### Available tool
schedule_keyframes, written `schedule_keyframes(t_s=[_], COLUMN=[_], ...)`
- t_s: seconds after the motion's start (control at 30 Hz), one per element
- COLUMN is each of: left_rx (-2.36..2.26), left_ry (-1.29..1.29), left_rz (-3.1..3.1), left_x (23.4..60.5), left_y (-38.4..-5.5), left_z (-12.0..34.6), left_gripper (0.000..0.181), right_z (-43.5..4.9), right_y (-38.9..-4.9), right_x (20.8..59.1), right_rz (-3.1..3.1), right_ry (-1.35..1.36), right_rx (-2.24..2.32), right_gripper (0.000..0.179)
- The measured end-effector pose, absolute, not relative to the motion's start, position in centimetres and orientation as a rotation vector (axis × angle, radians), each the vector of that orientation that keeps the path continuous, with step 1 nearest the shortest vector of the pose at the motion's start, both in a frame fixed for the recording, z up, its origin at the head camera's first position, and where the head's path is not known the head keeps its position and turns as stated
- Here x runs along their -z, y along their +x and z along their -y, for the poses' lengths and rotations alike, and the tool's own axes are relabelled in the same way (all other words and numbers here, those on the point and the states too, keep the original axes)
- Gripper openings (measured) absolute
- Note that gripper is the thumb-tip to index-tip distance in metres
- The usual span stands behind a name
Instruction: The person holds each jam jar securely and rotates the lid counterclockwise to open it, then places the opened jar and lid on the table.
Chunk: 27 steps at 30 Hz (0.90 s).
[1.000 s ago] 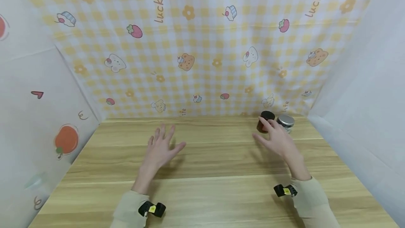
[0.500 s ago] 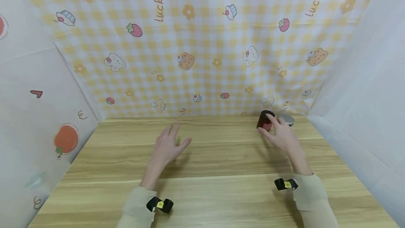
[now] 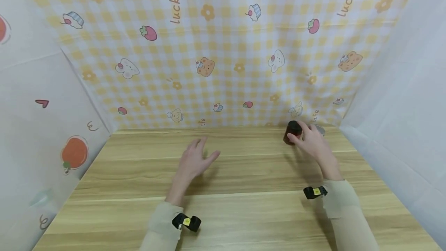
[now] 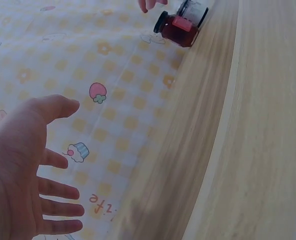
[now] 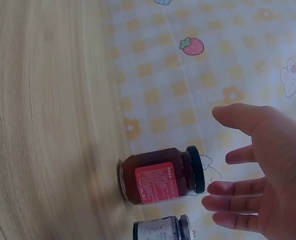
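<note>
A dark red-brown glass jar [image 3: 290,138] with a black lid and a red label [image 5: 157,183] stands upright at the back right of the table. My right hand [image 3: 313,142] is right at it, thumb and fingers spread apart near the lid and not closed round it. Beside that jar, partly hidden behind the hand, is a second jar with a silver lid [image 3: 319,129] and a whitish label [image 5: 158,231]. My left hand [image 3: 194,162] hovers over the table left of the middle, fingers relaxed and holding nothing; in the left wrist view both jars appear far off.
The wooden table [image 3: 223,220] runs back to a yellow-checked cloth [image 3: 223,42] hanging close behind the jars. White sheets close off the left side [image 3: 31,73] and the right side [image 3: 400,96]. A small black wrist camera [image 3: 186,222] sits on the left sleeve.
My right hand has reached slightly farther back, its fingers now beside the lid of the dark jar. The left hand has drifted rightward. Both jars stay in place.
</note>
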<state>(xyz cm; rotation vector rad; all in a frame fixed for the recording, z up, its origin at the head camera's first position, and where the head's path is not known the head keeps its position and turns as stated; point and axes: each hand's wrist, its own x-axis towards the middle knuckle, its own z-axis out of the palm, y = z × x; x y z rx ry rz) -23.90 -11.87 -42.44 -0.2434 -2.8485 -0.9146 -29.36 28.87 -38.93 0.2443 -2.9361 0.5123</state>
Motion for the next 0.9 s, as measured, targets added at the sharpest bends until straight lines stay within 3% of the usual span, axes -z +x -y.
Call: schedule_keyframes(t_s=[0.9], left_rx=[1.039], left_ry=[-0.285], left_rz=[2.857], left_x=[43.5], left_y=[-25.7], left_z=[7.0], left_gripper=[0.082], right_z=[-29.1], right_y=[-33.2], right_x=[37.9], right_rz=[3.079], right_ry=[0.180], right_rx=[-0.382], right_gripper=[0.081])
